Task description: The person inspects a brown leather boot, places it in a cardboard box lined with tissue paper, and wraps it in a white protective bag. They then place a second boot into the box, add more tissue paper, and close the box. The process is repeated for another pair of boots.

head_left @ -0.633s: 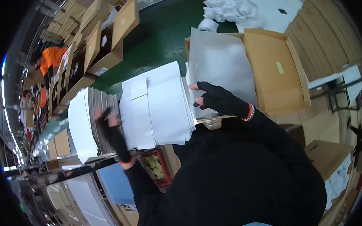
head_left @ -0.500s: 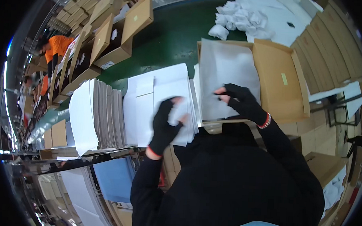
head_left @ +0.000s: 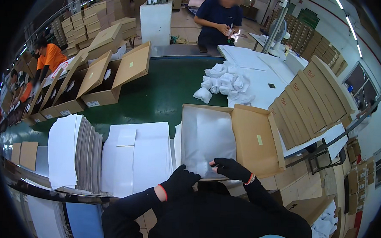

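Observation:
An open cardboard box (head_left: 182, 140) lies before me, its lid (head_left: 257, 141) folded out to the right. Inside it, a sheet of translucent white paper (head_left: 209, 137) covers whatever is beneath. My left hand (head_left: 183, 179), in a black fingerless glove, is at the box's near left corner, thumb and fingers apart. Above the near part of the paper, my right hand (head_left: 232, 169), gloved alike, has its fingers loosely bent and the bare tips slightly apart. Neither hand shows anything held. White paper sheets (head_left: 150, 160) lie left of the box.
Grey-edged stacked sheets (head_left: 89, 157) stand farther left. Beyond the green surface (head_left: 153, 89) are open boxes (head_left: 104, 96), crumpled white bundles (head_left: 226, 80) and a person in dark clothes (head_left: 218, 18). Stacked boxes (head_left: 310, 103) stand right; a person in orange (head_left: 53, 57) works far left.
My view has tilted up, revealing more of the room. My left hand has moved from above the loose sheets to the box's near left corner; my right hand has come nearer the box's front edge.

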Tool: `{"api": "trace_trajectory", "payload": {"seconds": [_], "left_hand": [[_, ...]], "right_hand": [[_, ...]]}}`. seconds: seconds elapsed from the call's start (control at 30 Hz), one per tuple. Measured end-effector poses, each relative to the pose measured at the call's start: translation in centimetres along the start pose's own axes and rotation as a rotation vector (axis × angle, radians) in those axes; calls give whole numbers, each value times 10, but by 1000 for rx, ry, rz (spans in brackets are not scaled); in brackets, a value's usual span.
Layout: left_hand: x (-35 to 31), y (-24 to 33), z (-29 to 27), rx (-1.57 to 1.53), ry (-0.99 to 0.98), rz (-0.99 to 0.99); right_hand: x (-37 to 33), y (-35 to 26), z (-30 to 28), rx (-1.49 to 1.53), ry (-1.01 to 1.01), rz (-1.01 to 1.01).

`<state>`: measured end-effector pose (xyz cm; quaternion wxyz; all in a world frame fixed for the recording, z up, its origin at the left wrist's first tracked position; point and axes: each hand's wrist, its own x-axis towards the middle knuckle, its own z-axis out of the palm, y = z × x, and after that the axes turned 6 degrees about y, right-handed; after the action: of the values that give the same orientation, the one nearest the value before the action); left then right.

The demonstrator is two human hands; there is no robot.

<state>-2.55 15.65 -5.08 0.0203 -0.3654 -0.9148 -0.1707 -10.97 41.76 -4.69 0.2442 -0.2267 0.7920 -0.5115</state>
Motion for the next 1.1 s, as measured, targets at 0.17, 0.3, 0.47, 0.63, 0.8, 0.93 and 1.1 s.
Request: {"api": "trace_trajectory", "payload": {"seconds": [0.17, 0.3, 0.47, 0.63, 0.8, 0.93, 1.1], "left_hand": [[4, 8, -42, -208, 229, -65], [-1, 4, -38, -268, 544, -273], [-7, 4, -36, -414, 684, -508], [-21, -4, -32, -394, 733, -628], [-25, -16, -24, -414, 712, -699], [-57, -44, -56, -466, 980, -1008], [-154, -75, -116, -332, 1781, -959]], "right_hand": [[38, -14, 10, -337, 259, -359], [96, -2, 35, -379, 214, -520], [105, 10, 58, -560, 135, -455], [86, -6, -17, -425, 492, -527], [22, 71, -157, -791, 1025, -181], [-41, 114, -190, -973, 1174, 66], [-69, 166, -181, -1019, 1107, 401]]}}
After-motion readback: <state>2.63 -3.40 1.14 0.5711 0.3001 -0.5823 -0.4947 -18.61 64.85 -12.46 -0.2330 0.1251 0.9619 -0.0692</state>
